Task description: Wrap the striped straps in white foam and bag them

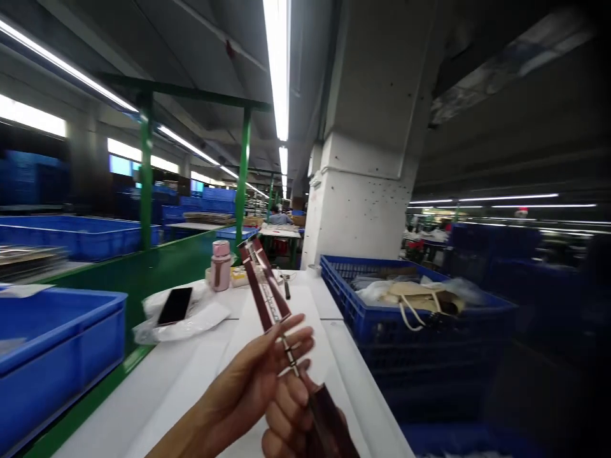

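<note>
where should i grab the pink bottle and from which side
Probably around the pink bottle's body, below the cap, coming from the near side and slightly above the white plastic lying in front. It stands upright with its rounded body facing this way, while a yellowish item sits close on its right, so that side looks tighter.

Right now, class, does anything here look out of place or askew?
Slightly odd: the phone lies askew on crumpled plastic, and a pale handle droops over the rim of the blue crate rather than staying inside.
</note>
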